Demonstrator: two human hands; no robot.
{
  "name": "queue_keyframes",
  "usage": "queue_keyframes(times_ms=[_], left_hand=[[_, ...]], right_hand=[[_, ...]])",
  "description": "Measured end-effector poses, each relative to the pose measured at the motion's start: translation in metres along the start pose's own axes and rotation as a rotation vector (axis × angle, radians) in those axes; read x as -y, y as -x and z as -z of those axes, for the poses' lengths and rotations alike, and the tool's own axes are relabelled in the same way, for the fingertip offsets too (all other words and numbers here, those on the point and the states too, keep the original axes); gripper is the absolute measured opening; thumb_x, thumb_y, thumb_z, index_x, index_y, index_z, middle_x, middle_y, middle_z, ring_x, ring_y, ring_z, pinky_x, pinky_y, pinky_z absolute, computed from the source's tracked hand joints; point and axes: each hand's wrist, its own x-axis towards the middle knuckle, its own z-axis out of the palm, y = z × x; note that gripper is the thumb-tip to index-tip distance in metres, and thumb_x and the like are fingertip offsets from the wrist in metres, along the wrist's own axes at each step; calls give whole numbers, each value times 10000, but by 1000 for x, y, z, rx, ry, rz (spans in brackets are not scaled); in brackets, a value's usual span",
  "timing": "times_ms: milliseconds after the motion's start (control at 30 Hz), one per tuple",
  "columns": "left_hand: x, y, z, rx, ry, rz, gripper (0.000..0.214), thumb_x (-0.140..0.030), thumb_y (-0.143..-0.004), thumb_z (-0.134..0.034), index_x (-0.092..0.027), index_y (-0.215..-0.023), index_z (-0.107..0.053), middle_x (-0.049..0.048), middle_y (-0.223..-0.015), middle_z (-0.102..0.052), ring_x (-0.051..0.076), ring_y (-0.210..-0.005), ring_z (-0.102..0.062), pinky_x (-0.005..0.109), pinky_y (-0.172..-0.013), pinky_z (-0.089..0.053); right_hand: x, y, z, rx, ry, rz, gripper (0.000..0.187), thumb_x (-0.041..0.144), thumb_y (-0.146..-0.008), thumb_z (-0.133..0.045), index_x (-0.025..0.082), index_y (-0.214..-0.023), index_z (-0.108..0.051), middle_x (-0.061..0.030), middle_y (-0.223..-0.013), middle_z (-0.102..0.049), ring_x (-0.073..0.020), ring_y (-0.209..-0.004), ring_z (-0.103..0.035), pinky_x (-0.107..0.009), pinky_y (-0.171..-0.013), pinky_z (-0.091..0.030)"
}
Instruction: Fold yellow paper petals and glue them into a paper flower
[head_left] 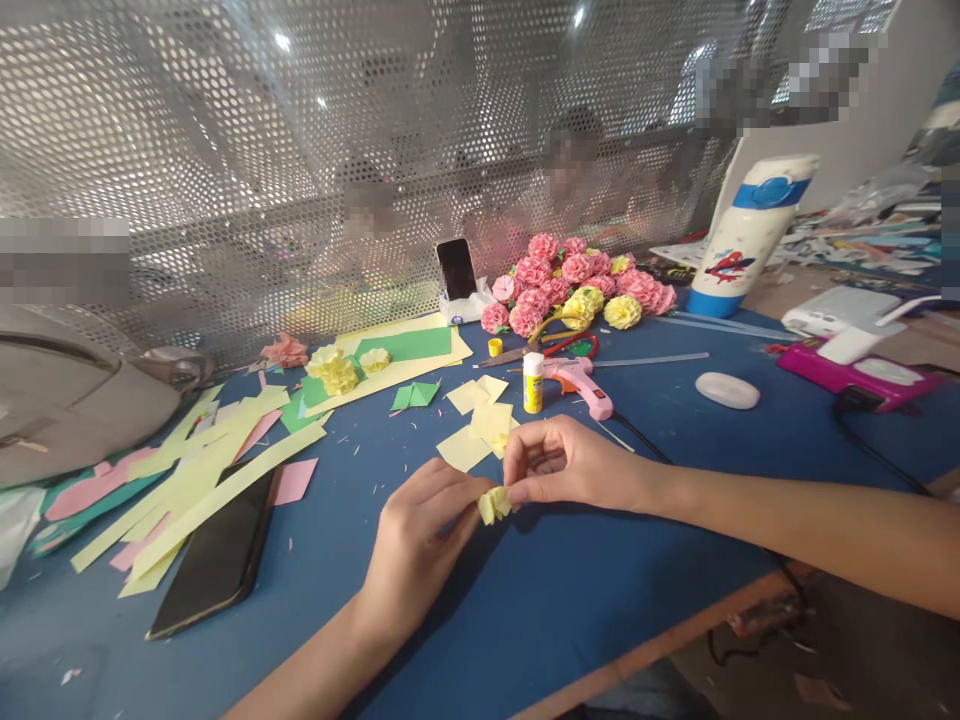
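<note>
Between both hands is a small yellow paper flower [494, 506], held just above the blue table. My left hand [420, 535] pinches it from the left, thumb and fingers closed. My right hand [559, 460] grips its right edge between thumb and forefinger, the other fingers curled. Just beyond the hands lie pale yellow paper squares [466, 447]. Behind them a glue stick [533, 383] stands upright with its white top, beside a pink glue gun [585, 385]. Scissors [574, 345] with red handles lie behind the glue gun.
Pink and yellow paper flowers [555, 285] pile up at the back. Paper strips [225, 480] partly cover a dark phone [217, 550] at left, near a beige bag [75, 390]. A bottle [750, 235] and a white oval object [727, 391] stand right. Perforated metal [262, 150] rises behind.
</note>
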Motion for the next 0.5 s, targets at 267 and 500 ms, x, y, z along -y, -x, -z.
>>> queue_keyframes(times_ms=[267,500], left_hand=[[-6,0,-4,143,-52,90,251,-174,-1002,-420,-204,-926,-657,30,-802,-620,173,-744,-513,267,-680,-393],[-12,0,-6,258,-24,187,320,-223,-1018,-299,-177,-868,-577,44,-794,-532,185,-724,-473,295,-657,-363]], right_hand=[[3,1,-1,27,5,-36,343,453,-744,-795,152,-767,-632,-19,-763,-710,-125,-708,-639,-235,-692,-478],[2,1,-1,19,36,-46,325,450,-760,-781,150,-763,-655,-10,-734,-688,-122,-691,-616,-231,-682,-461]])
